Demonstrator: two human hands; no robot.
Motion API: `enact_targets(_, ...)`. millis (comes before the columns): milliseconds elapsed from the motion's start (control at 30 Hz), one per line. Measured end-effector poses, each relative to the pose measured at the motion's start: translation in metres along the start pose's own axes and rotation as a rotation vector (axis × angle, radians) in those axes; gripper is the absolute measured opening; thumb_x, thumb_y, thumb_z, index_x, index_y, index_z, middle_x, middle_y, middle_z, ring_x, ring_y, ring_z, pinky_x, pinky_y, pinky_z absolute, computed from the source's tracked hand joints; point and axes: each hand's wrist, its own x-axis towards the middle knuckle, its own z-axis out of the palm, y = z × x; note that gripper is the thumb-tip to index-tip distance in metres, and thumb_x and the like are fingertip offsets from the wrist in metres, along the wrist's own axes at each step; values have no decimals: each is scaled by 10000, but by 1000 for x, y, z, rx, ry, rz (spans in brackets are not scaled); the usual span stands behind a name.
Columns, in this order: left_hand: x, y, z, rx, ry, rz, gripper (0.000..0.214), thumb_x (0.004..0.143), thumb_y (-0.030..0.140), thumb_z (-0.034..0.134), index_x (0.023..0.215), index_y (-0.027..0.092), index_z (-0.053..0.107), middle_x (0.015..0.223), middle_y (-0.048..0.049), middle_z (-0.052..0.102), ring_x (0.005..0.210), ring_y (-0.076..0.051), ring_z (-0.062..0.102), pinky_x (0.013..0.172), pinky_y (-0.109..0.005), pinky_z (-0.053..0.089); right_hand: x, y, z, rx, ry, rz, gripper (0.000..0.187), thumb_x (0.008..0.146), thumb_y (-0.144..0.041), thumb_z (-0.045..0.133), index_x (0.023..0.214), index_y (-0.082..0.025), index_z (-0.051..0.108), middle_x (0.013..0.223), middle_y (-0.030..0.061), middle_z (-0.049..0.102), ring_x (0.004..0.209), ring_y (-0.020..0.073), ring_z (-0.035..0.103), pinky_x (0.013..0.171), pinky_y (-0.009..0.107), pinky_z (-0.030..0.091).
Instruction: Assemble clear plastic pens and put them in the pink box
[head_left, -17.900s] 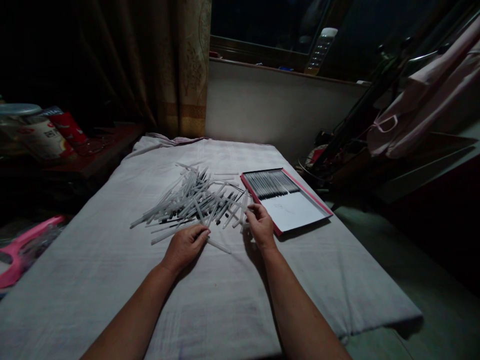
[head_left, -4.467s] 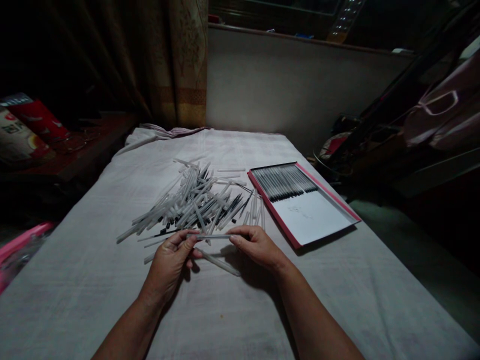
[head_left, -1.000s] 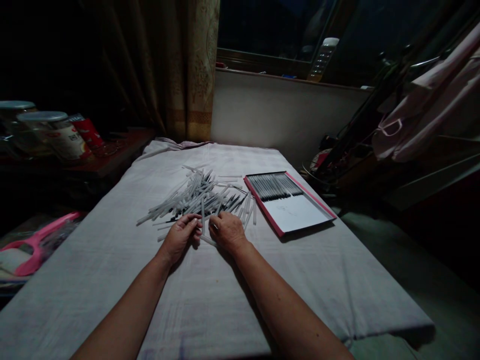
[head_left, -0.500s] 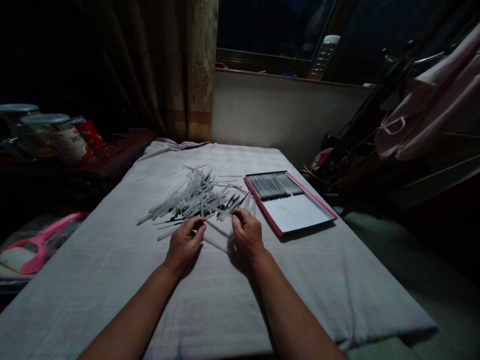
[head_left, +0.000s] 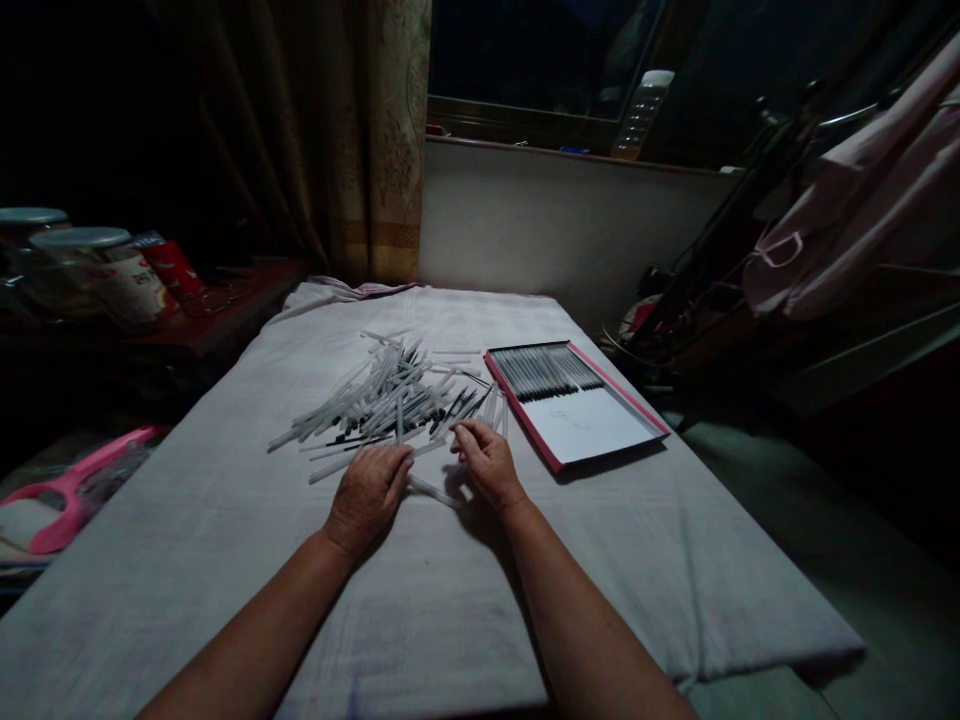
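My left hand (head_left: 369,497) is closed at the near edge of the pile, thumb pressed against the fingers. A slender translucent tube (head_left: 429,447) sticks out of it towards my right hand. My right hand (head_left: 486,462) has its fingers curled and pinched near that tube's far end; what they hold is too small to make out. Beyond both hands lies a loose pile of thin sticks (head_left: 375,395), some whitish and translucent, some dark-tipped. Another translucent tube (head_left: 435,491) lies on the cloth between my hands.
A shallow red-edged box (head_left: 592,425) lies to the right, a row of dark-ended sticks (head_left: 540,372) in its far part. The light cloth (head_left: 420,620) covers the table. Jars (head_left: 112,280) stand on a side table at left, above a pink handle (head_left: 67,500).
My left hand has turned over more, its back now upward. My right hand has shifted slightly left, its fingers curled differently. The camera view has moved a little; the pile and box look unchanged.
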Motion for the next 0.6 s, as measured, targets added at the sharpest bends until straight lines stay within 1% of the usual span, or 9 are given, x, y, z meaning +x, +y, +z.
enact_targets(67, 0, -6, -3, -18, 27, -43, 310, 957, 386, 432, 1052, 224, 679, 1040, -113, 748, 974, -273, 685, 895, -403, 519, 8, 0, -9, -238, 9, -33, 289, 946, -340, 463, 954, -180, 703, 815, 46, 728, 760, 174, 676, 715, 276, 521)
enact_targets(133, -1, -12, -7, -32, 46, -104, 315, 955, 386, 426, 1093, 233, 664, 1058, -103, 751, 961, -266, 697, 865, -380, 533, 21, -4, -17, -547, -63, -104, 241, 939, -250, 500, 1012, -195, 723, 984, 70, 744, 914, 187, 676, 828, 290, 507)
enact_targets(200, -2, -13, -11, -67, 57, -201, 305, 935, 400, 458, 1106, 249, 661, 1021, -77, 763, 916, -257, 709, 817, -352, 544, 35, -11, -22, -816, -221, -188, 250, 928, -206, 533, 1087, -214, 727, 1122, 85, 721, 1030, 202, 647, 865, 293, 490)
enact_targets(267, -3, -11, -14, -120, 15, -224, 303, 916, 417, 486, 1098, 255, 666, 964, -59, 769, 860, -249, 716, 785, -337, 548, 50, -20, -24, -989, -404, -294, 280, 939, -194, 519, 1127, -230, 723, 1192, 86, 697, 1086, 219, 618, 854, 298, 485)
enact_targets(333, -4, -7, -15, -165, -92, -149, 299, 910, 421, 491, 1076, 251, 672, 929, -56, 769, 821, -242, 716, 785, -338, 548, 63, -28, -24, -1098, -567, -393, 299, 955, -180, 484, 1127, -236, 723, 1177, 83, 700, 1081, 229, 609, 838, 304, 482)
enact_targets(400, -5, -3, -15, -177, -196, -60, 287, 920, 415, 477, 1044, 247, 675, 937, -65, 767, 831, -240, 712, 813, -348, 544, 74, -33, -22, -1175, -673, -438, 305, 958, -169, 471, 1112, -234, 726, 1137, 84, 711, 1053, 231, 618, 831, 306, 478)
enact_targets(467, -3, 0, -14, -160, -243, -11, 289, 938, 409, 451, 1015, 242, 674, 949, -78, 763, 867, -248, 704, 836, -366, 535, 81, -36, -21, -1235, -726, -447, 299, 952, -169, 477, 1100, -226, 730, 1111, 93, 717, 1024, 235, 635, 817, 309, 479)
enact_targets(600, 1, 2, -12, -134, -270, 26, 303, 951, 396, 432, 1003, 224, 675, 963, -102, 743, 917, -271, 682, 866, -405, 524, 90, -35, -21, -1286, -743, -449, 272, 926, -183, 511, 1083, -202, 732, 1092, 117, 720, 990, 245, 667, 755, 300, 482)
